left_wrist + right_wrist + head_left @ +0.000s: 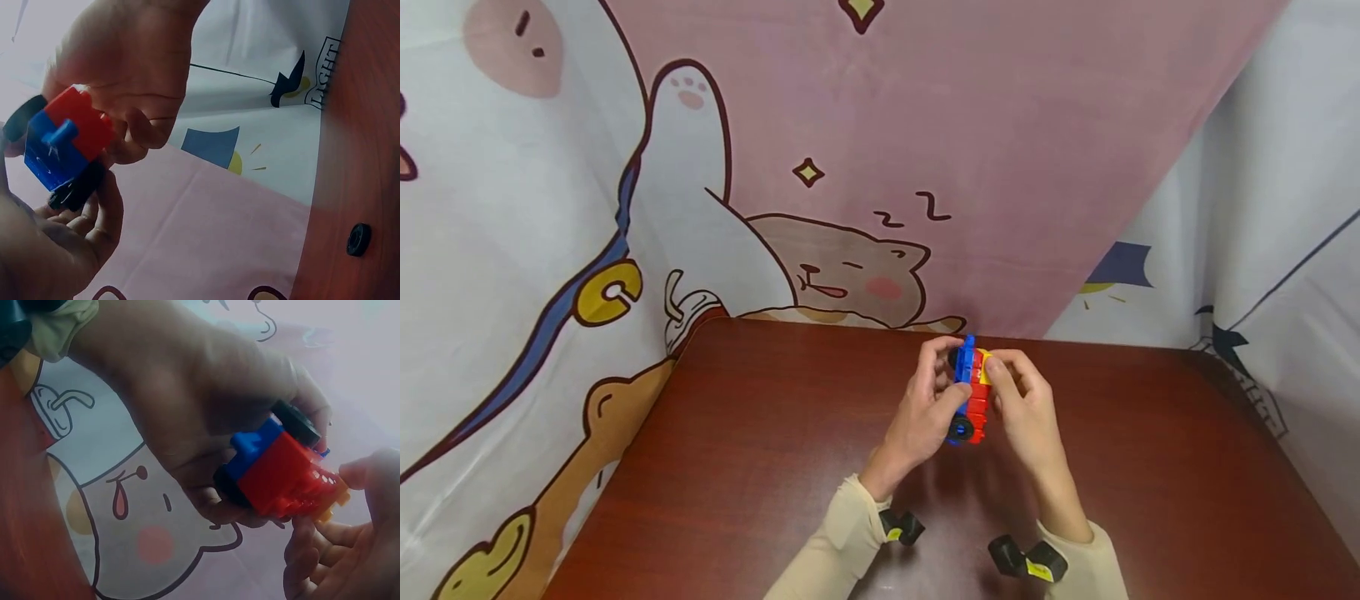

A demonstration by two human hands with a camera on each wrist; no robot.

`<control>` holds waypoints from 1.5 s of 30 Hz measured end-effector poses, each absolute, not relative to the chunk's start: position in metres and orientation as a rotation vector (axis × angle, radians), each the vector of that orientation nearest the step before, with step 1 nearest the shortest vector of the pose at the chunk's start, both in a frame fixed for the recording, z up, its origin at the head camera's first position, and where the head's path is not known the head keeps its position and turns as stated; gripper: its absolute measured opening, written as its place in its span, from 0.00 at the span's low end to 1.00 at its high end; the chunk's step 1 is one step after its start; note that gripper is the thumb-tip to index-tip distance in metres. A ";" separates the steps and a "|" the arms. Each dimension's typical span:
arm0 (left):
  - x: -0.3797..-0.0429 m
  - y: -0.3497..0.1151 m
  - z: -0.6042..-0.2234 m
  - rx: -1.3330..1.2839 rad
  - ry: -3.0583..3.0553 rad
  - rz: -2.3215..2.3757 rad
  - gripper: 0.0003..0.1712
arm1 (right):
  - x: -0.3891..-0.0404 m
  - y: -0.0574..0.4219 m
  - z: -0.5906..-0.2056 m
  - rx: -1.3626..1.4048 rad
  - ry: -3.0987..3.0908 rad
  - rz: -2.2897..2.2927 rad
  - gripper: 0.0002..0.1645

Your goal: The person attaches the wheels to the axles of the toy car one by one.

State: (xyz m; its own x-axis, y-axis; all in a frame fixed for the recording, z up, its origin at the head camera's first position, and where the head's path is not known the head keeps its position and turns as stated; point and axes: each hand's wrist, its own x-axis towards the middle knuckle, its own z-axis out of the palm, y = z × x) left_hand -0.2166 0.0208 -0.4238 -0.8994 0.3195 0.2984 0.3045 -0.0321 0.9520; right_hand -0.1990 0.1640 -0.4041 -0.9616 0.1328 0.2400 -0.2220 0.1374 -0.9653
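A toy block car with a blue wheeled base (964, 371), black wheels (960, 428) and red bricks (977, 404) is held up above the table. My left hand (921, 417) grips it by the blue base and wheels, thumb on the near side. On the other side, my right hand (1030, 412) pinches a yellow brick (330, 506) at the red part's end. The yellow brick touches the red bricks; whether it is pressed fully on, I cannot tell. The left wrist view shows a blue peg (60, 134) on the base's end.
A loose black wheel (359, 240) lies on the dark red-brown table (760, 433), seen in the left wrist view. Printed cloth (1000, 167) with cartoon animals hangs behind the table and along its sides. Black wrist cameras (1028, 560) are strapped at both cuffs.
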 end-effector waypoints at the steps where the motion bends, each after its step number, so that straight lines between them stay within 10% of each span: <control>1: -0.217 0.021 -0.424 0.705 2.178 2.134 0.30 | -0.199 0.164 -0.404 0.098 -2.155 1.894 0.10; 11: -0.220 0.017 -0.423 0.566 2.136 2.175 0.28 | -0.234 0.192 -0.441 -0.049 -2.358 1.805 0.27; 22: -0.221 0.014 -0.421 0.556 2.110 2.200 0.29 | -0.263 0.230 -0.515 0.340 -3.003 1.428 0.21; 45: -0.220 0.016 -0.423 0.545 2.120 2.152 0.28 | -0.263 0.224 -0.522 0.338 -3.003 1.192 0.18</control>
